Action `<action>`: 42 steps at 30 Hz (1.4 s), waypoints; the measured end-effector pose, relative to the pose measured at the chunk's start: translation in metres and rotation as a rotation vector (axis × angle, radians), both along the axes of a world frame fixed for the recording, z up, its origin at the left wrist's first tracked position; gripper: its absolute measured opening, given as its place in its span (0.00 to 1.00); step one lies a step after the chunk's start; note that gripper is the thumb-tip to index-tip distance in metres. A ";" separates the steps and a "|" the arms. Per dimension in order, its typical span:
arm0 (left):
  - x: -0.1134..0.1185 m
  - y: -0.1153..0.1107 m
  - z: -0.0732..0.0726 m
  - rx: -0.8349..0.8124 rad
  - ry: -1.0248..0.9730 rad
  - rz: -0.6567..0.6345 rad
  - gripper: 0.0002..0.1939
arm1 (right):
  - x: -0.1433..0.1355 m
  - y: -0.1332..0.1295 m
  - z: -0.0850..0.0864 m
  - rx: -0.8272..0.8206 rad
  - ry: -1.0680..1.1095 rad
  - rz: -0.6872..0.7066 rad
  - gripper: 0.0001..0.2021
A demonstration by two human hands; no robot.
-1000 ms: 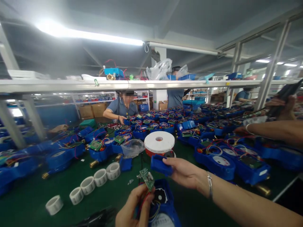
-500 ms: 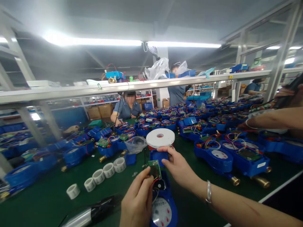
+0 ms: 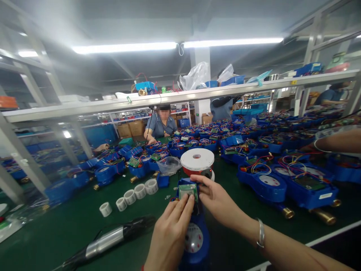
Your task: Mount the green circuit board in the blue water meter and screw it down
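Both hands work over a blue water meter [image 3: 194,241] standing on the green bench [image 3: 56,233] directly before the person. The left hand [image 3: 169,237] reaches up from below, its fingers [image 3: 184,207] pressed together against the lower edge of a small green circuit board [image 3: 188,191]. The right hand [image 3: 218,201] comes in from the right; its fingers pinch the board's right side, thumb above. The board sits at the upper end of the meter, above the round dial face [image 3: 191,238]. A silver bracelet [image 3: 261,233] circles the right wrist.

Just behind the board stands a white tape reel [image 3: 197,159] on a red base. A row of small white rolls [image 3: 135,192] lies to the left. A black and silver power tool [image 3: 113,237] lies on the bench left of the left hand. Many blue meters with wiring [image 3: 282,180] cover the bench to the right. A seated person [image 3: 160,126] works at the far side, under a long shelf [image 3: 169,98].
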State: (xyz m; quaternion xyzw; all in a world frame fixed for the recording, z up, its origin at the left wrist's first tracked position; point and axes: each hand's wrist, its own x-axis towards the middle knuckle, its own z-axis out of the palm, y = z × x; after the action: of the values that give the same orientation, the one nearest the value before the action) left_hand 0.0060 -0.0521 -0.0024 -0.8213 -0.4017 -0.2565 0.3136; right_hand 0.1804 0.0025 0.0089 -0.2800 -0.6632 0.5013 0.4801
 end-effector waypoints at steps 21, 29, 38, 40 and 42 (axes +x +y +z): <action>-0.003 -0.005 0.007 0.122 0.047 -0.155 0.22 | 0.008 0.007 0.012 -0.066 -0.129 -0.076 0.24; 0.003 -0.001 0.010 0.106 0.026 -0.183 0.21 | 0.008 0.003 0.012 -0.114 -0.024 -0.096 0.22; 0.011 0.000 0.013 0.115 0.034 -0.182 0.20 | 0.016 0.003 0.007 -0.171 0.088 -0.120 0.18; 0.013 0.001 0.013 0.117 0.021 -0.180 0.20 | 0.016 0.002 0.005 -0.166 0.106 -0.131 0.17; 0.015 0.002 0.012 0.120 0.016 -0.181 0.20 | 0.017 0.001 0.003 -0.164 0.123 -0.140 0.16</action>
State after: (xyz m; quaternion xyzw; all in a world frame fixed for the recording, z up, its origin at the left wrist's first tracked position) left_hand 0.0207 -0.0503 0.0100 -0.8359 -0.3071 -0.3009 0.3411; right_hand 0.1970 0.0032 0.0123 -0.3327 -0.5682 0.5352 0.5292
